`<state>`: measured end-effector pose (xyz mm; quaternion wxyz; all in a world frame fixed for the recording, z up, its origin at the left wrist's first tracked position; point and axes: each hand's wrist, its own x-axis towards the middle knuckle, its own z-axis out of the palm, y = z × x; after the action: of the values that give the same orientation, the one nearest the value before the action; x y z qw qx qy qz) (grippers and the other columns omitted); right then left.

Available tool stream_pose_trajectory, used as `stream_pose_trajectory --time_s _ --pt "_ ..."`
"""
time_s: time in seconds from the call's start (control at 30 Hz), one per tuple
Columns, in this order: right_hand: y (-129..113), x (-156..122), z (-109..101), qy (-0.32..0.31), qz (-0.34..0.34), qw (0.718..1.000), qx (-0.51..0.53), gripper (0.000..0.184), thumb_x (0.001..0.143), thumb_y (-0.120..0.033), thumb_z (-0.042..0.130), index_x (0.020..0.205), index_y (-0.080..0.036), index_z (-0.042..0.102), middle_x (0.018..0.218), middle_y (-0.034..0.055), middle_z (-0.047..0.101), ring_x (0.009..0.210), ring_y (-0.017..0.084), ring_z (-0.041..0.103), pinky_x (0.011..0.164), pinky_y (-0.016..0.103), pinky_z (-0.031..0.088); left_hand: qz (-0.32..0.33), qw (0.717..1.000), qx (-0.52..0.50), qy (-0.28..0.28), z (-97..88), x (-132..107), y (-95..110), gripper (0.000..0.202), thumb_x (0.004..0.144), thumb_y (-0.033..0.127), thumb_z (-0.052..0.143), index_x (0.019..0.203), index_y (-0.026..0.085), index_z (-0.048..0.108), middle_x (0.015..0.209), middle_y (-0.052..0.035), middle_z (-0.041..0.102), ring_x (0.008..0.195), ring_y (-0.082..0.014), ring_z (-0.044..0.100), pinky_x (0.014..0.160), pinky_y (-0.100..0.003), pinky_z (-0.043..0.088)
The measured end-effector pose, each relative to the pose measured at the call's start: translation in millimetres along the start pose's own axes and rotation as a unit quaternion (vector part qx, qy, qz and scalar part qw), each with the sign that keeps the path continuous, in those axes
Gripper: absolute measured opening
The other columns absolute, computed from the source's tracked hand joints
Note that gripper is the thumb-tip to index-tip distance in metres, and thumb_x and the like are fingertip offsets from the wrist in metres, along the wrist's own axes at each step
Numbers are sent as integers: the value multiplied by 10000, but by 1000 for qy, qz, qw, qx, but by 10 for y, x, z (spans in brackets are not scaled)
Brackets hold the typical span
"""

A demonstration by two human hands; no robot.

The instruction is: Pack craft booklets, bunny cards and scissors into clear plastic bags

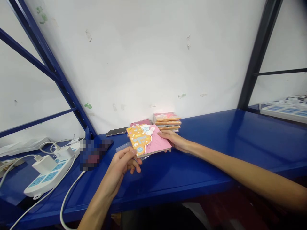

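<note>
Between two bare hands, over a long blue painted steel shelf (206,153), a pink rectangular booklet with a yellow-orange rabbit-print cover (147,140), slightly tilted; any contact with the shelf impossible to tell. Left hand (122,167) pinching the booklet's near corner, thumb on top, other fingers curled beneath. Right hand (174,141) on the far edge, fingers pressed together and lying flat across the pink cover, thumb hidden. Just beside the left thumb, a clear plastic sleeve (123,147), partly under the booklet. Beyond the booklet, against a scuffed white wall (144,60), a small stack of pastel paper booklets (167,122), a flat pink booklet (141,122) and a black smartphone (116,131). Farther left, a pixelated blurred object (93,155), too obscured to name, near a white power strip (49,175) with a white plug-in charger (44,164) and white cables (64,204).
</note>
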<state>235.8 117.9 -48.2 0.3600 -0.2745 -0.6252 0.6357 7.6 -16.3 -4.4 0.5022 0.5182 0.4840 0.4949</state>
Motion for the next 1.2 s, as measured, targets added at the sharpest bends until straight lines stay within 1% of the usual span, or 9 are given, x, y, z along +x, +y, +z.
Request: stream_pose_trajectory --time_s 0.3,0.47,0.67,0.77,0.83,0.93,1.0,1.1,1.2 --pt "-2 3 6 -31 -30 996 -76 395 983 -550 568 1075 -170 619 634 15 667 461 130 612 353 199 382 36 999 33 6 17 -48 37 289 821 425 686 714 176 585 609 0 665 490 -121 609 443 -199 337" --pt "-20 17 -73 -9 -38 996 -82 366 965 -505 614 1070 -159 664 588 -38 557 371 62 371 308 198 248 39 998 36 36 76 -133 162 269 814 399 671 715 166 580 615 -7 663 485 -115 597 451 -197 346" --pt "-250 -5 -226 39 -48 993 -101 366 944 -473 652 1145 -171 705 644 6 596 443 85 400 324 211 240 33 998 29 49 98 -118 170 285 799 400 675 695 163 557 609 2 645 473 -100 584 442 -180 336" --pt "-483 -78 -414 51 -57 990 -118 387 912 -479 703 1122 -155 733 635 13 609 443 86 430 317 212 251 22 998 25 45 97 -108 140 302 798 408 684 682 171 538 582 14 631 461 -93 579 441 -175 334" --pt "-642 -156 -609 55 -57 989 -126 410 887 -475 733 1132 -146 742 715 45 675 505 104 519 350 209 338 12 999 32 27 103 -104 118 315 805 422 686 687 174 533 582 15 637 465 -94 589 443 -172 340" --pt "-845 -339 -961 51 -2 990 -134 401 842 -446 781 1080 -123 773 914 123 765 686 160 662 528 236 519 -15 998 61 -26 143 -83 72 342 803 472 684 716 171 546 608 5 663 454 -97 599 427 -172 335" --pt "-946 -508 -1181 52 49 982 -174 400 831 -457 784 1030 -110 789 968 152 778 745 184 696 615 256 551 -44 993 96 -59 188 -56 23 371 802 516 678 746 169 561 610 -2 677 421 -96 588 404 -172 311" --pt "-1027 -776 -1432 125 104 937 -309 404 835 -450 762 999 -84 808 968 179 784 762 181 710 666 261 532 -82 980 157 -94 257 -8 -82 433 828 594 633 849 162 603 628 -25 715 385 -103 580 375 -179 275" --pt "-1007 -941 -1602 264 81 880 -387 312 719 -310 845 860 -34 806 881 190 776 724 149 689 673 250 495 -81 970 210 -92 300 28 -204 481 863 629 574 931 156 629 655 -47 746 373 -116 578 390 -199 298"
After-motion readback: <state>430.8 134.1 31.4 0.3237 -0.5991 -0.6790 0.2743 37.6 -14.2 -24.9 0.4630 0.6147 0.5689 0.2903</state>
